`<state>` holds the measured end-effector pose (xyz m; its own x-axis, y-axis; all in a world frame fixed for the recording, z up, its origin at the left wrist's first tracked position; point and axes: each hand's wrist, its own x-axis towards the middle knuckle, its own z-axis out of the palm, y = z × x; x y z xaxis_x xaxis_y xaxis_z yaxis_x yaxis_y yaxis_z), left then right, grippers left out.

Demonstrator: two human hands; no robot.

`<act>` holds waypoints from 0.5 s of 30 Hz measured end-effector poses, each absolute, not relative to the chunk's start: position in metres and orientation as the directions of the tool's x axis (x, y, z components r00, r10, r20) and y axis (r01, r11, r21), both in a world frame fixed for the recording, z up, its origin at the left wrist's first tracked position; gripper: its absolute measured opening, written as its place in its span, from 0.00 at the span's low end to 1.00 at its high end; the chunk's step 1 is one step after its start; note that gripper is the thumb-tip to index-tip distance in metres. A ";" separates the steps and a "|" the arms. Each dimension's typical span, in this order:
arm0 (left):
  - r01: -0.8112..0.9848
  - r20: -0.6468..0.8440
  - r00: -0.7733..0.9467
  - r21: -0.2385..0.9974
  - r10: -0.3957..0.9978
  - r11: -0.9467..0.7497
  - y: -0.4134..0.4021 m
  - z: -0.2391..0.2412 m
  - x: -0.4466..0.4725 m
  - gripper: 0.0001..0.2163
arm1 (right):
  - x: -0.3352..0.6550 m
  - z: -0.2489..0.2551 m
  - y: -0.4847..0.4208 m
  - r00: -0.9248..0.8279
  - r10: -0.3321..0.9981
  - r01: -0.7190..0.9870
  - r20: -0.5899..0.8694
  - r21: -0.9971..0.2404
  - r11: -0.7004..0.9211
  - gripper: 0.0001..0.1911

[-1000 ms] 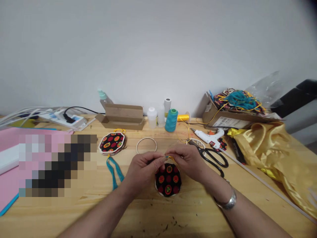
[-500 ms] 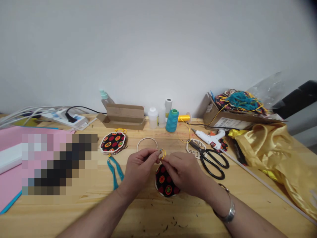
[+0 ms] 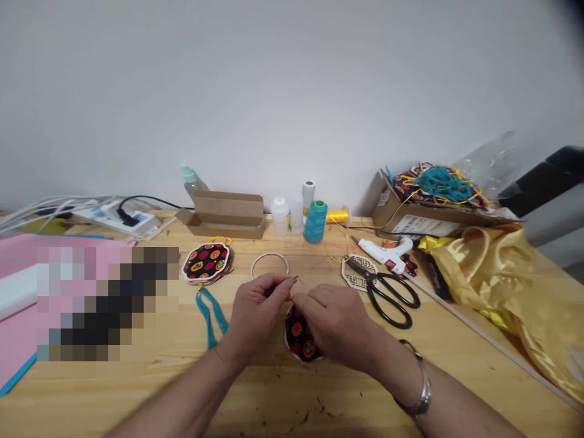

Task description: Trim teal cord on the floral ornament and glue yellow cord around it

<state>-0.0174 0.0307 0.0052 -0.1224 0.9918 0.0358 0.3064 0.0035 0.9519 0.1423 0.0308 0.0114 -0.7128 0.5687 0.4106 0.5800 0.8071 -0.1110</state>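
Observation:
My left hand [image 3: 258, 313] pinches a short yellow and blue cord [image 3: 298, 278] at the top of a round black fabric ornament [image 3: 298, 337] with red and orange flowers. The ornament lies on the wooden table [image 3: 274, 395] under my hands. My right hand [image 3: 335, 322] rests closed on top of the ornament and covers most of it, fingertips close to the cord. A metal bracelet sits on my right wrist.
Behind my hands lie a wooden ring [image 3: 270, 265], a stack of similar ornaments [image 3: 207, 263], a teal tassel [image 3: 210, 313], black scissors [image 3: 387, 292] on a fretwork disc, a white glue gun [image 3: 385, 250], thread spools [image 3: 316, 221] and bottles. Yellow satin [image 3: 511, 286] and boxes fill the right; pink sheets the left.
My right hand has moved left and down from the cord onto the ornament, covering more of it. The left hand keeps its pinch on the cord.

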 end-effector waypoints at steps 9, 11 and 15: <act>0.322 0.053 0.148 0.942 0.988 -0.098 0.029 0.003 -0.017 0.08 | 0.153 0.018 0.043 -0.673 0.519 0.582 0.526 -0.056 0.811 0.09; 0.280 0.025 0.163 0.957 0.986 -0.071 0.029 0.003 -0.017 0.08 | 0.155 0.016 0.046 -0.617 0.585 0.591 0.526 -0.181 0.786 0.10; 0.150 -0.066 0.206 0.988 0.976 0.036 0.029 0.006 -0.018 0.06 | 0.155 0.014 0.052 -0.523 0.719 0.548 0.459 -0.465 0.695 0.08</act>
<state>-0.0176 0.0291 0.0060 0.2058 0.9763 -0.0665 0.1501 0.0356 0.9880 0.1545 0.0517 0.0143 -0.5226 0.7187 0.4587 0.5479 0.6953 -0.4652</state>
